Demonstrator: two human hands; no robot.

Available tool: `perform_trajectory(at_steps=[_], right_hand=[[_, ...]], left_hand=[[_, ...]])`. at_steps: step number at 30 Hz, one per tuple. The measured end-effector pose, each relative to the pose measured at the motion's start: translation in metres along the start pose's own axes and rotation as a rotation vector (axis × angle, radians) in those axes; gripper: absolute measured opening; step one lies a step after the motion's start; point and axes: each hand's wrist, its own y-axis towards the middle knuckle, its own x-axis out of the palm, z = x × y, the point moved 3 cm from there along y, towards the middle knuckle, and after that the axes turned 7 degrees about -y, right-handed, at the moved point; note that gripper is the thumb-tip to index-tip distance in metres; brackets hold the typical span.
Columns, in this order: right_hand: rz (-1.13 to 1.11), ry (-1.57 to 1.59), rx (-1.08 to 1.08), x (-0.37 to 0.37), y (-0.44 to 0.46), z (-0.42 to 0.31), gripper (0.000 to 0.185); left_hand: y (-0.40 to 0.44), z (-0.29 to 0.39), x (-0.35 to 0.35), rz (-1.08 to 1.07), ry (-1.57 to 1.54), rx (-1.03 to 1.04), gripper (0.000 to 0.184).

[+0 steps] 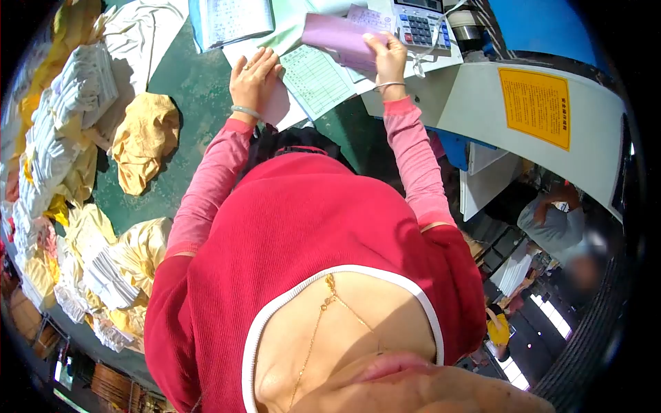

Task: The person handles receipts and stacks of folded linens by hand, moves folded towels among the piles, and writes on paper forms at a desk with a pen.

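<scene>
Between the thumb and fingers of my right hand [390, 58] is the edge of a pink sheet [337, 38], lifted over the other papers. My left hand [255, 79] lies on the papers with its fingers stretched out, beside a green-lined form [318, 79]. An open notebook [237, 20] with handwriting is above my left hand. A calculator [421, 29] stands just beyond my right hand, with a white strip [432, 51] across it.
A yellow cloth [144, 141] lies on the green table [200, 89]. Piles of folded pale fabric [58, 131] line the left side. At right is a white machine surface [461, 103] with a yellow label [536, 108]. Other people [551, 224] are at the far right.
</scene>
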Motion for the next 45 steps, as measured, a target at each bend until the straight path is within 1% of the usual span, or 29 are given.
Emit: perform_trajectory(at_steps=[2,5,9,10,11,13,14,15,16,17,19,20,21,22,25,26,27,28,29,30,31,32,33,35,36,39,40,43,45], right_hand=[[0.041,0.117,0.016,-0.010,0.014,-0.003,0.011],[0.166,0.174,-0.068,-0.033,0.048,0.014,0.012],[0.357,0.175,-0.198,-0.045,0.086,-0.019,0.013],[0.416,0.191,-0.250,-0.042,0.098,-0.033,0.009],[0.474,0.208,-0.302,-0.038,0.110,-0.047,0.013],[0.581,-0.367,-0.487,-0.041,0.139,-0.062,0.013],[0.705,-0.579,-0.450,-0.031,0.146,-0.070,0.016],[0.709,-0.429,-0.796,-0.016,0.160,-0.069,0.019],[0.768,-0.711,-1.051,0.000,0.161,-0.079,0.017],[0.527,-0.839,-0.998,0.012,0.164,-0.079,0.011],[0.278,-0.988,-0.981,0.038,0.182,-0.057,0.011],[0.092,-0.996,-0.832,0.043,0.186,-0.040,0.013],[-0.138,-1.182,-0.514,0.051,0.178,-0.046,0.016],[-0.111,-1.162,-0.483,0.054,0.155,-0.062,0.023],[-0.259,-1.301,-1.188,0.040,0.163,-0.034,0.031],[-0.101,-0.880,-0.446,0.009,0.133,-0.061,0.029],[-0.034,-0.773,-0.397,-0.007,0.117,-0.069,0.021],[0.017,-0.721,-0.401,-0.032,0.100,-0.068,0.018],[0.032,-0.612,-0.198,-0.061,0.095,-0.049,0.024],[0.097,-0.801,-0.259,-0.092,0.091,-0.032,0.028],[0.144,-0.917,-0.146,-0.105,0.074,-0.029,0.030],[0.091,-1.003,-0.051,-0.110,0.057,-0.029,0.032],[0.018,-1.078,0.119,-0.111,0.046,-0.018,0.031],[-0.044,-1.160,0.159,-0.111,0.031,0.007,0.028],[-0.090,-1.192,0.177,-0.106,0.024,0.009,0.027],[-0.133,-1.217,0.196,-0.101,0.018,0.018,0.024],[-0.171,-1.111,0.261,-0.108,0.020,0.025,0.023],[-0.189,-0.708,0.379,-0.123,0.018,0.017,0.022],[-0.227,-0.532,0.287,-0.123,0.010,-0.011,0.023]], left_hand=[[0.001,0.000,0.000,0.037,0.023,0.036,0.018],[0.001,-0.002,0.001,0.044,0.041,0.068,0.018],[0.010,0.005,-0.009,0.077,-0.035,0.083,0.019],[0.013,-0.001,-0.012,0.121,-0.153,0.063,0.023],[0.018,-0.010,-0.013,0.147,-0.172,0.013,0.028],[0.040,-0.024,-0.028,0.118,-0.045,-0.057,0.044],[0.053,-0.034,-0.031,0.039,0.007,-0.021,0.052],[0.063,-0.043,-0.032,-0.038,0.058,0.016,0.060],[0.067,-0.051,-0.031,-0.143,0.227,-0.019,0.070],[0.071,-0.062,-0.027,-0.189,0.289,-0.017,0.070],[0.080,-0.081,-0.019,-0.292,0.202,-0.050,0.068],[0.086,-0.090,-0.015,-0.317,0.205,-0.039,0.067],[0.093,-0.093,-0.015,-0.344,0.208,-0.027,0.067],[0.098,-0.095,-0.014,-0.372,0.211,-0.016,0.066],[0.109,-0.103,-0.013,-0.348,0.193,0.005,0.061],[0.107,-0.088,-0.023,-0.223,0.270,0.048,0.059],[0.104,-0.068,-0.030,-0.069,0.216,0.146,0.053],[0.093,-0.053,-0.033,-0.178,0.133,0.089,0.053],[0.079,-0.037,-0.037,-0.285,0.051,0.032,0.053],[0.061,-0.011,-0.040,-0.332,0.054,0.100,0.055],[0.043,0.015,-0.040,-0.378,0.059,0.167,0.057],[0.029,0.036,-0.041,-0.364,0.002,0.161,0.058],[0.019,0.052,-0.040,-0.351,-0.054,0.154,0.059],[0.002,0.061,-0.032,-0.390,-0.069,0.071,0.058],[0.000,0.062,-0.031,-0.365,-0.072,0.055,0.041],[-0.005,0.045,-0.020,-0.339,-0.072,0.160,0.028],[0.000,0.045,-0.025,-0.394,-0.084,0.151,0.021],[0.008,0.037,-0.027,-0.474,-0.080,0.187,0.027],[0.009,0.047,-0.036,-0.407,-0.126,0.195,0.038]])
